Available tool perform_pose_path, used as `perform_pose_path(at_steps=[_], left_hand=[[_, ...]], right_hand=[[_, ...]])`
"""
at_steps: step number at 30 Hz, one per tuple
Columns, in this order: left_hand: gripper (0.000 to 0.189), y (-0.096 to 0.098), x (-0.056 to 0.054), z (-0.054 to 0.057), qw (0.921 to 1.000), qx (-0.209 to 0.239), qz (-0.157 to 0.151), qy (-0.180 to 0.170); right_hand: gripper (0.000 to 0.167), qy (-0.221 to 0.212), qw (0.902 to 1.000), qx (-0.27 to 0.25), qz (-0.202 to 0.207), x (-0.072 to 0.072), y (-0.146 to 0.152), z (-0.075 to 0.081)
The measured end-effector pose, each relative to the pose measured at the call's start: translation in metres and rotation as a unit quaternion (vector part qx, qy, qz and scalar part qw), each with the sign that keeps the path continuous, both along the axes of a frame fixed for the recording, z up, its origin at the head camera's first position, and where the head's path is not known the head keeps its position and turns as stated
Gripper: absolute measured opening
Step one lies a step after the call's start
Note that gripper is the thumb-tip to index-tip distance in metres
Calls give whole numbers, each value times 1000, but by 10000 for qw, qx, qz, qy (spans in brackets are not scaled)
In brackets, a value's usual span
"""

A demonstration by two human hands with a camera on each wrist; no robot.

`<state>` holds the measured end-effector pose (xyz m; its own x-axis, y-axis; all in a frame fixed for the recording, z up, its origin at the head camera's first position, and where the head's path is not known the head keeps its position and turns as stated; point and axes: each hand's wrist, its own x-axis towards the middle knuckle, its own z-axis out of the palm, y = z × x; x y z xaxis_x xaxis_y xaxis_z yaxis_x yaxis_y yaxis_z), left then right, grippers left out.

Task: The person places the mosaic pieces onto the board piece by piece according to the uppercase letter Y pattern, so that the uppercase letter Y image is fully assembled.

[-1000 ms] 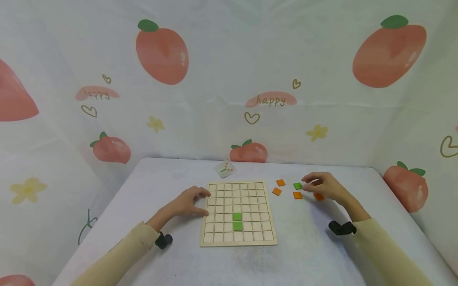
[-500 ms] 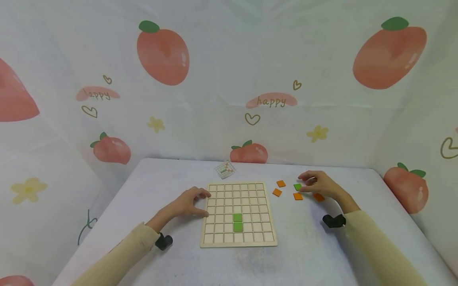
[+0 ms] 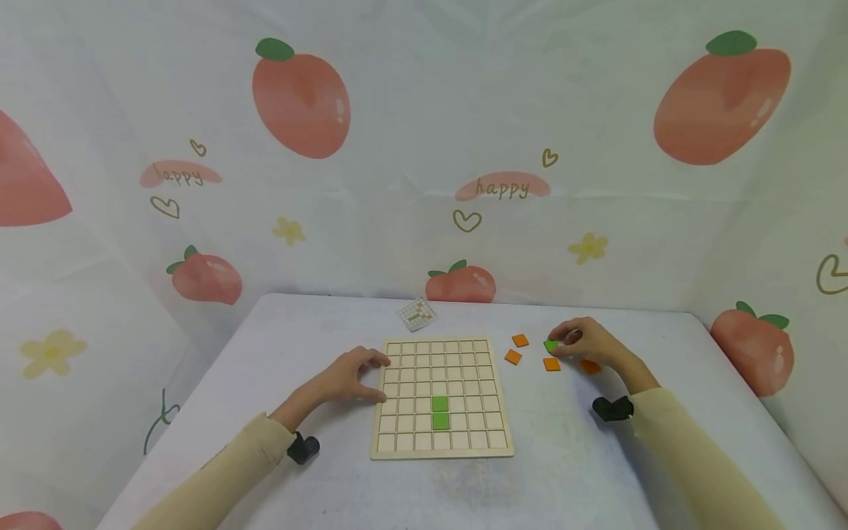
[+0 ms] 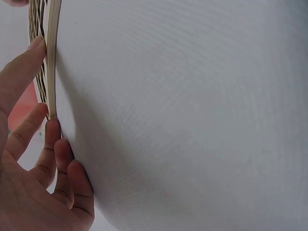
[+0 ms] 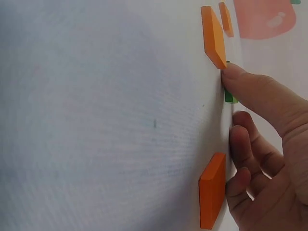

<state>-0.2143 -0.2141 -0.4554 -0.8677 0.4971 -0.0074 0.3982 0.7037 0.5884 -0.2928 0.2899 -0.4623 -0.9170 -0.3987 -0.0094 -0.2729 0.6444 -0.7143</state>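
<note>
Smooth white tabletop: right fingers pinch a square green tile; loosely spread left fingers touch a gridded wooden board.

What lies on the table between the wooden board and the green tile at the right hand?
Two orange tiles lie between the wooden board and the green tile, one slightly nearer the board; the head view shows this.
</note>
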Motion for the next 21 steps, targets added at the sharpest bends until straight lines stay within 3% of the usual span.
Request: perform_pose_path(at_steps=[21], left_hand=[[61,0,-1,-3,10000,3,2,-4]], right_hand=[[24,108,9999,45,-118,6,-1,2]])
